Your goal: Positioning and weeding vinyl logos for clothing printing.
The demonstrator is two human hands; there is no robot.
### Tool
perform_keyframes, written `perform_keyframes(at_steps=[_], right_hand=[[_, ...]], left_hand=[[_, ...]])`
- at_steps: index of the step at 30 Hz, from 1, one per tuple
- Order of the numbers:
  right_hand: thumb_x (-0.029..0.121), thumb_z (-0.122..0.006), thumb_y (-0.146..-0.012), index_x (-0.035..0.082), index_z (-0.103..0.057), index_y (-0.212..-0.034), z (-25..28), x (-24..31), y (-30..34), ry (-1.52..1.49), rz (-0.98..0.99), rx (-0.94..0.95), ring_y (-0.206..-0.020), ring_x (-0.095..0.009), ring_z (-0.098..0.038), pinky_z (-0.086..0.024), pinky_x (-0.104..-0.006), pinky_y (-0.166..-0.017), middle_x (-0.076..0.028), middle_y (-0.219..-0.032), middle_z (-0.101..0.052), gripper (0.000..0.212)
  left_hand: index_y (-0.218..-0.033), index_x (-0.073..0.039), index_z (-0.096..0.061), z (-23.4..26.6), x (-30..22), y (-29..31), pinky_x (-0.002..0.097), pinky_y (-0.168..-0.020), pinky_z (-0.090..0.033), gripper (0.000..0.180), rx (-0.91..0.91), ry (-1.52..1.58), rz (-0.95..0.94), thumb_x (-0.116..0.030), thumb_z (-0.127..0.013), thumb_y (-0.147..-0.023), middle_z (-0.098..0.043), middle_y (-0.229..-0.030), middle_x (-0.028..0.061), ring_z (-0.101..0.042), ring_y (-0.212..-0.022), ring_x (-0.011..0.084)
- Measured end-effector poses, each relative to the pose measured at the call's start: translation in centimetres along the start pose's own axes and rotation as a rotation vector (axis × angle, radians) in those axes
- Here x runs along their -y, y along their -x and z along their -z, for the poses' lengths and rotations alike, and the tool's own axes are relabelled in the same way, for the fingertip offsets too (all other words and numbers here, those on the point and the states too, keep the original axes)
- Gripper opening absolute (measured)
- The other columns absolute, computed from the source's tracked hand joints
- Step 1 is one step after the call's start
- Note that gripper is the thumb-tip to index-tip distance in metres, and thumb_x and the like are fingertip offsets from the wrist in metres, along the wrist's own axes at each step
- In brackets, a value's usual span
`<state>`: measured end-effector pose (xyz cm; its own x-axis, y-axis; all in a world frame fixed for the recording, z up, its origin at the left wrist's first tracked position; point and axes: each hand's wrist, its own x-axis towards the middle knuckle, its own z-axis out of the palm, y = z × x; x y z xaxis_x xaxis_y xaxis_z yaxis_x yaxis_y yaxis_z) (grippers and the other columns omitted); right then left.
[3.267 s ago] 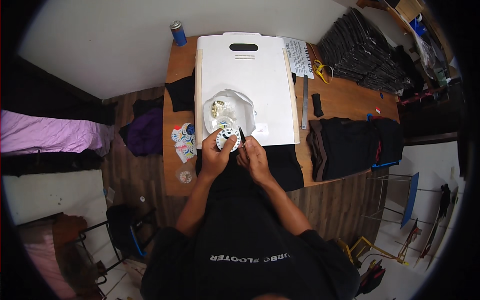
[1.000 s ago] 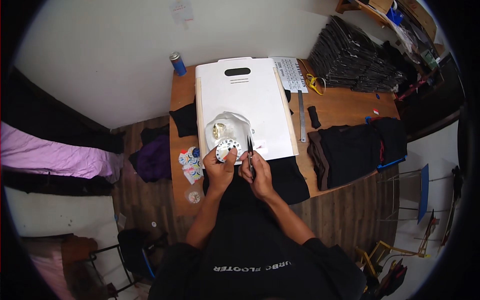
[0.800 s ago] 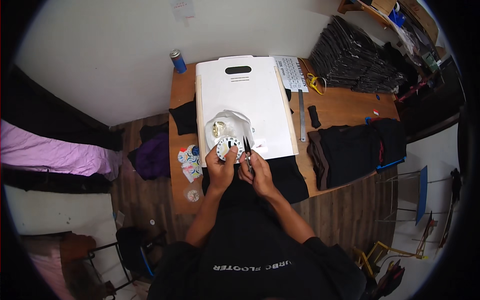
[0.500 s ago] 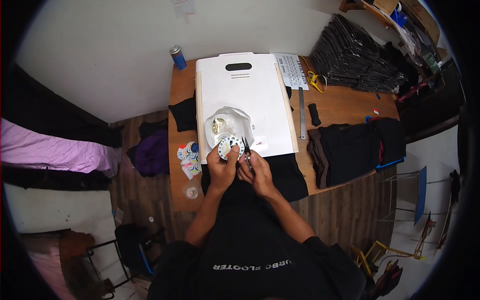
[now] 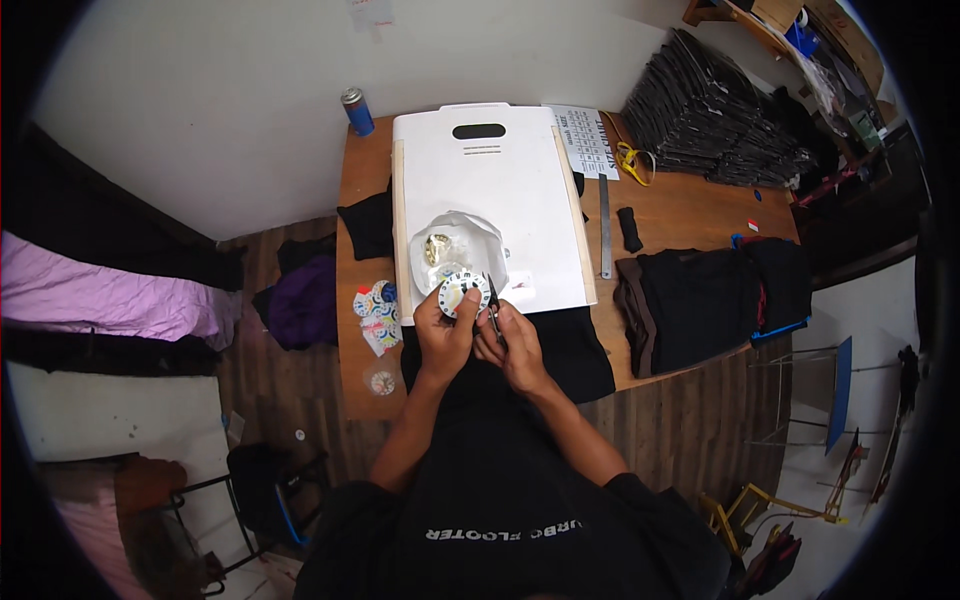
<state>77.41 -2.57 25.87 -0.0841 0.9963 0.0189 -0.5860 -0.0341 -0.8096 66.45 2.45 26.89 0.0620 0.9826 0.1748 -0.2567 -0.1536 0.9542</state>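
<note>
Disc: turned in the fingers over the past half second, its dark lettering now rotated on the white face (image 5: 453, 293); snips brought from beside it to its right rim.
Left hand (image 5: 443, 335): grip pinched on the disc, thumb across its face, above the white board's near edge.
Right hand (image 5: 515, 345): grip wrapped around small dark snips (image 5: 492, 300), blades pointing far; whether they touch the disc cannot be told.
Clear packet (image 5: 381, 383): near left on the wooden bench (image 5: 680, 215).
Black cloth (image 5: 560, 355): showing past the board's near edge.
Patterned pieces (image 5: 378, 320): clustered left of the board.
Folded garments (image 5: 690, 305): piled at right.
White container (image 5: 485, 235): on the board (image 5: 530, 190), gold-coloured bits (image 5: 436, 247) inside.
Metal ruler (image 5: 605, 235): right of the board.
Blue can (image 5: 357, 115): upright, far left.
</note>
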Motion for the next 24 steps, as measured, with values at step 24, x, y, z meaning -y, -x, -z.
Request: perform_keyframes(at_steps=[24], right_hand=[[0.037,-0.029,-0.109,0.006,-0.049,-0.098,0.8,-0.2,-0.8,0.034,0.015,-0.004,-0.045,-0.007,-0.027,-0.030,-0.0243,-0.051,0.004,-0.057,-0.033,0.038]], left_hand=[[-0.086,0.000,-0.063,-0.4,0.1,-0.9,0.0202,-0.057,-0.042,0.012,0.013,0.005,-0.009,-0.008,-0.064,-0.095,-0.062,-0.074,-0.0007,-0.054,-0.065,0.0034]])
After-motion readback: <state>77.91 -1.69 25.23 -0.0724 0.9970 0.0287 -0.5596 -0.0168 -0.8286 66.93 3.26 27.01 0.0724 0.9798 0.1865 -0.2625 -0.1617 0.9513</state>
